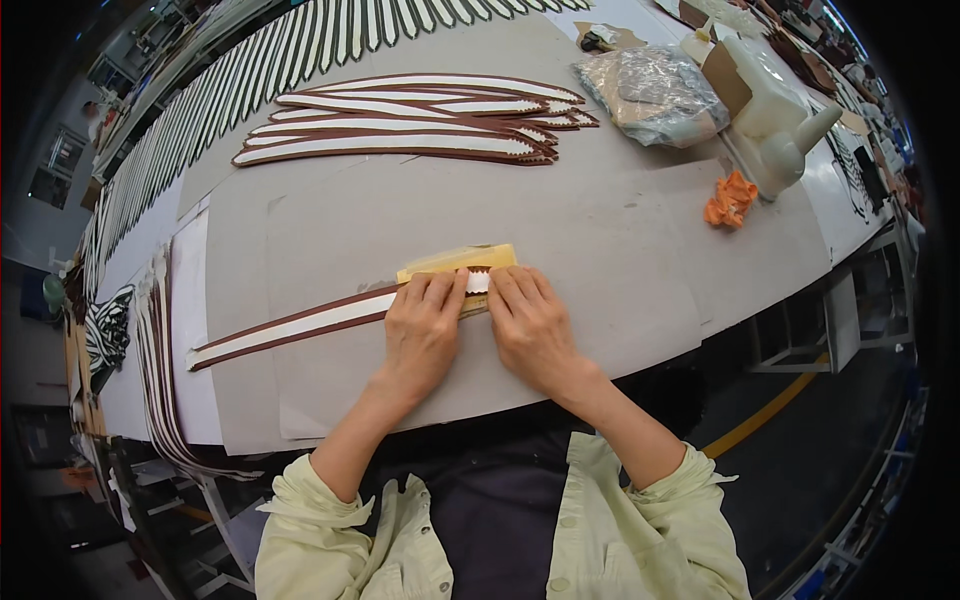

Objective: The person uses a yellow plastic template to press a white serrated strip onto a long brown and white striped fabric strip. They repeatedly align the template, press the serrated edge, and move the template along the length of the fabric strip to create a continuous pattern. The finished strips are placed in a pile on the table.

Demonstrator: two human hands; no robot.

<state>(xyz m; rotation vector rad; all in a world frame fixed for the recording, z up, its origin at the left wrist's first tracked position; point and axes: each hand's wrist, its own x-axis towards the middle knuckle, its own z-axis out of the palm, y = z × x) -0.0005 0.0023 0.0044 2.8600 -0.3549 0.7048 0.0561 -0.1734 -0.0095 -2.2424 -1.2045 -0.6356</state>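
A long brown strap [310, 323] with a white strip down its middle lies slantwise on the grey table cover. Its right end rests on a flat yellow piece [440, 263], which shows beyond my fingers and a little below them. My left hand [422, 335] is closed on the strap near that end, fingertips pressed down. Close beside it, my right hand [530, 325] has its fingers bent and pressed together at the strap's very end. Between the hands shows a short white stretch with a zigzag edge. The fingers hide the tip itself.
Beyond my hands lies a pile of similar brown-and-white straps [400, 120]. More straps [165, 370] hang over the table's left edge. Dark-edged strips [300, 50] line the far side. To the right are a plastic-wrapped bundle [655, 95], a whitish bottle [775, 150] and a crumpled orange cloth [731, 200].
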